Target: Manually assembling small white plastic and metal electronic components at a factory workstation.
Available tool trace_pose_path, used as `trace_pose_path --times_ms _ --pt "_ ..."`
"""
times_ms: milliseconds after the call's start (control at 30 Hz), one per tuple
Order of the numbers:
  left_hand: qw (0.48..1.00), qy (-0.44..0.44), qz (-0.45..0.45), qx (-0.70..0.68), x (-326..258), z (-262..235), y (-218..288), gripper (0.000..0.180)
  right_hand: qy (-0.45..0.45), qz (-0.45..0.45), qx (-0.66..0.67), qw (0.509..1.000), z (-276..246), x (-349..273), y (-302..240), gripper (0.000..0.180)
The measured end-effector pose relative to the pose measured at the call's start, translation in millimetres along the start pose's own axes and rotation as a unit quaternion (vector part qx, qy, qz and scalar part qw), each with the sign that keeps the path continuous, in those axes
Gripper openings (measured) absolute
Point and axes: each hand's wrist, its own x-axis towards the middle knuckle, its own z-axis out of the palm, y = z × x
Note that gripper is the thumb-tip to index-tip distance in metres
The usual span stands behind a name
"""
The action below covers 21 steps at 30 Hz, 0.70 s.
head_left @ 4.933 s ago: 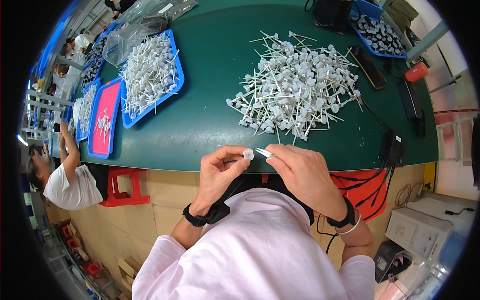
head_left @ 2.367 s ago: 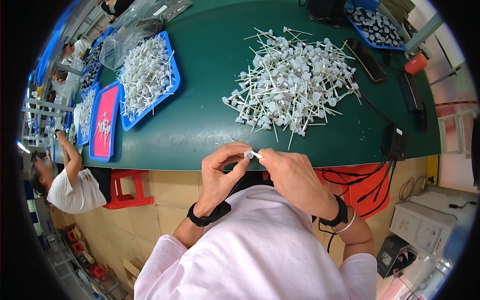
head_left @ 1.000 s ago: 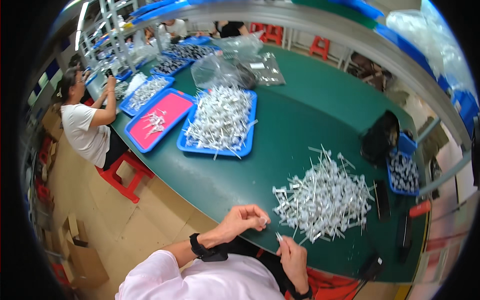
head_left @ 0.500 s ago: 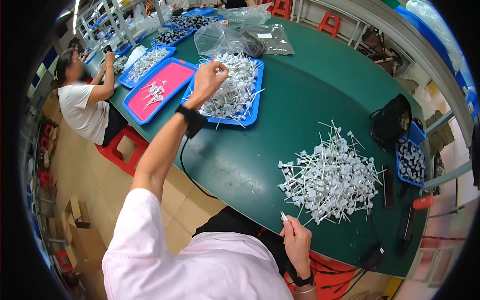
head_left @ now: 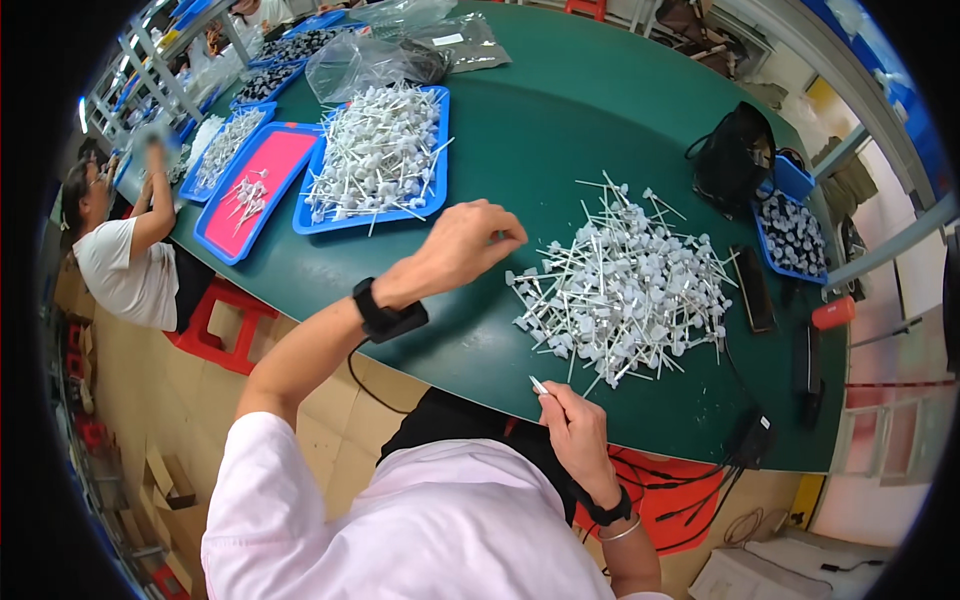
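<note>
My left hand (head_left: 468, 245) hovers over the green table between a heaped blue tray (head_left: 437, 190) and a loose pile of small parts (head_left: 630, 290). Its fingers are curled to the thumb; whatever they may hold cannot be made out. The parts have thin white stems and pale, blocky heads, and similar ones (head_left: 375, 150) fill the tray. By the table's near edge, my right hand (head_left: 580, 435) is closed on metal tweezers (head_left: 538, 384), their pointed tips showing just below the pile. Both wrists wear black bands.
A blue tray with a pink bottom (head_left: 262, 165) holds several parts at the left. Clear plastic bags (head_left: 365, 70) lie behind the heaped tray. A phone (head_left: 753, 288), black bag (head_left: 735, 155) and red cylinder (head_left: 833, 312) are at the right. A co-worker (head_left: 125, 245) sits at far left.
My left hand has moved from above the heaped tray right and nearer, toward the loose pile. The right hand keeps the tweezers near the table edge. The whole view has shifted.
</note>
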Motion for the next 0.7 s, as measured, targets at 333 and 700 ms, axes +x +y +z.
trace_pose_path --times_ms 333,700 --pt "0.990 -0.138 0.021 -0.002 54 66 -32 0.022 0.031 -0.049 0.012 0.998 7 -7 8 0.015" --pt "0.975 -0.057 -0.087 -0.195 -47 -18 17 0.022 0.000 0.019 0.074 0.997 1 -9 5 0.020"
